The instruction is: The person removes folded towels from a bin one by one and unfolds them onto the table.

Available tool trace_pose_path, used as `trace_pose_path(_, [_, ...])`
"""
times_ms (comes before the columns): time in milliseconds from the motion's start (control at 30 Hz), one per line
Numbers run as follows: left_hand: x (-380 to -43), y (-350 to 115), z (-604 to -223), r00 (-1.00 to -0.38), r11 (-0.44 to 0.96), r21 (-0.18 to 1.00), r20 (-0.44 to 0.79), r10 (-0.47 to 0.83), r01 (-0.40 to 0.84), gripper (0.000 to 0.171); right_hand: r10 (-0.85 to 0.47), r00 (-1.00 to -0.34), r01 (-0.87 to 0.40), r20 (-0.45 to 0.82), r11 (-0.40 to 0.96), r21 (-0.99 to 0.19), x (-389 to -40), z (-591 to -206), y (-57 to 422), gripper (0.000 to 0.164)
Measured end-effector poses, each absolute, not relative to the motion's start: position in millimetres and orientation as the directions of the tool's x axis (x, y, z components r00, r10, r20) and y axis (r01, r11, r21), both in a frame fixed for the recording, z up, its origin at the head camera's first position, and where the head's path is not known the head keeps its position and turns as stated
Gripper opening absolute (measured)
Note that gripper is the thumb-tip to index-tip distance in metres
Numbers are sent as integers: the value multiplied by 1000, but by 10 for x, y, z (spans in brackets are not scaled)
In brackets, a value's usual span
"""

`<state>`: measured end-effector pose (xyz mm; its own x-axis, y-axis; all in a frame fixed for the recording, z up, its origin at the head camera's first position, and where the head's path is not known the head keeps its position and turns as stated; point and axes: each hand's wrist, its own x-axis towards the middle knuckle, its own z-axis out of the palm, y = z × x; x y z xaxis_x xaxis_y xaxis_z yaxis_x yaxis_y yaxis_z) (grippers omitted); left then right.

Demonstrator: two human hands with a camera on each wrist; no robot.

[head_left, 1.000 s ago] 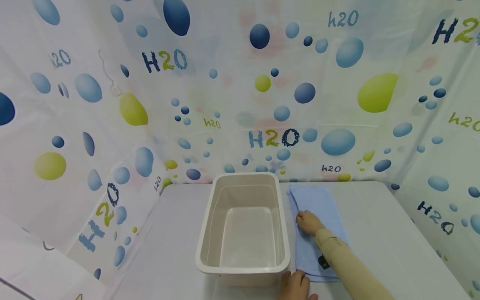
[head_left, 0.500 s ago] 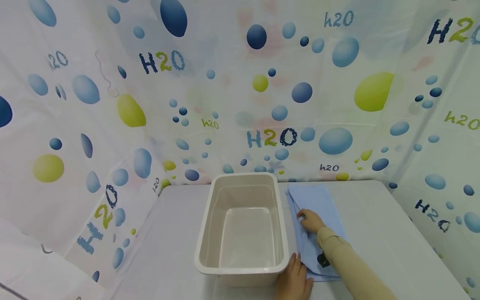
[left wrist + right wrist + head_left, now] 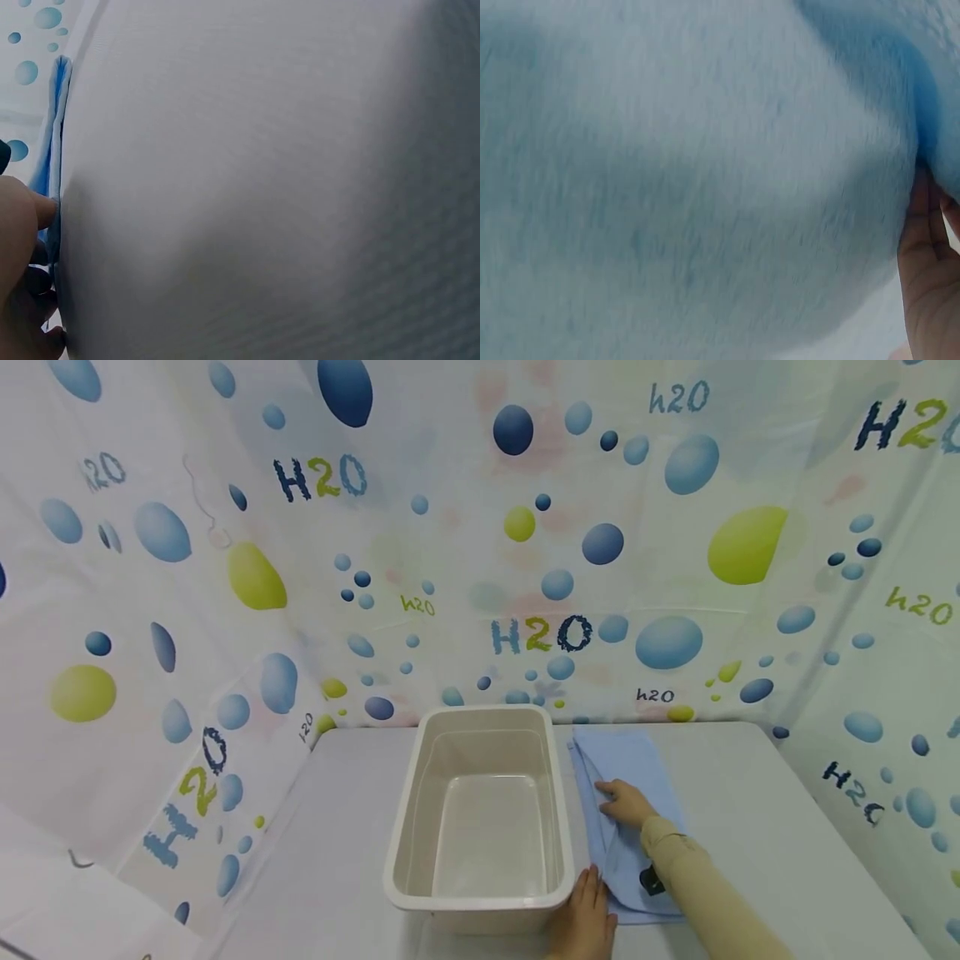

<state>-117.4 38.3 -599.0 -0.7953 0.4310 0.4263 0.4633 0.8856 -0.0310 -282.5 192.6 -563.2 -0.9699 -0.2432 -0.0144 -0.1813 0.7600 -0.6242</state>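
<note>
A light blue folded towel point(image 3: 630, 760) lies on the table to the right of the plastic basin. My right hand point(image 3: 626, 806) pinches the towel's upper layer near its left edge. In the right wrist view, the fingers point(image 3: 928, 217) reach in beneath the plush fabric, with the thumb on the other side. The upper layer bulges and leaves a strip of the lower layer showing on the left. My left hand point(image 3: 583, 914) rests between the basin's near right corner and the towel, fingers straight. Its fingertips touch the towel edge point(image 3: 56, 150) in the left wrist view.
The beige basin point(image 3: 408, 827) stands mid-table with nothing in it. A small black object point(image 3: 651, 881) shows under the right forearm, over the towel. White table surface point(image 3: 757, 827) extends at the right. Bubble-patterned curtains point(image 3: 450, 552) hang behind and on both sides.
My left hand has moved forward along the towel's near left edge and flattened. The upper layer has shifted right at the near end, and my right hand has moved slightly right with it.
</note>
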Motion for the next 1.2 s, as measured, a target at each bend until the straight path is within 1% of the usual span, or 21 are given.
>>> trace_pose_path(100, [-1176,391,-5994,-819,887,0,384,426,462,47,-245,-969,-158,-43,738,-656,-2849,-5656,2056,49])
trace_pose_path(167, [-1177,393,-5998,-822,889,8,383,421,459,49,-263,-964,-175,-30,719,-673,-2894,-5723,2186,50])
trace_pose_path(200, [-1178,393,-6006,-821,889,8,390,418,457,49,-271,-962,-188,-19,713,-676,-2918,-5764,2255,50])
trace_pose_path(233, [-1186,398,-6008,-815,889,4,403,417,457,49,-296,-955,-237,29,700,-673,-2965,-5839,2352,50])
trace_pose_path(333, [-1207,409,-6029,-784,888,-27,458,419,459,50,-315,-948,-272,51,716,-643,-3020,-5904,2537,52])
trace_pose_path(433, [-1227,415,-6069,-752,883,-51,502,427,467,51,-288,-958,-232,16,738,-633,-2994,-5851,2612,54])
trace_pose_path(467, [-1232,416,-6083,-745,881,-57,509,431,470,51,-264,-964,-185,-34,759,-625,-2962,-5779,2603,55])
trace_pose_path(500, [-1238,418,-6094,-740,879,-60,514,434,473,51,-253,-966,-169,-52,772,-613,-2944,-5743,2610,55])
trace_pose_path(667, [-1262,438,-6108,-753,879,-57,491,438,473,51,-231,-968,-146,-99,835,-530,-2919,-5596,2689,56])
trace_pose_path(767, [-1265,442,-6097,-766,879,-44,470,438,475,50,-206,-969,-104,-140,845,-525,-2920,-5543,2753,59])
trace_pose_path(900, [-1256,444,-6071,-772,876,-40,455,443,480,50,-187,-969,-79,-161,852,-518,-2901,-5501,2816,59])
trace_pose_path(1100, [-1260,441,-6087,-763,875,-56,465,449,481,50,-171,-973,-86,-158,896,-436,-2863,-5481,2870,53])
trace_pose_path(1200, [-1271,434,-6109,-757,873,-59,472,452,485,50,-160,-975,-82,-151,901,-427,-2859,-5471,2897,52])
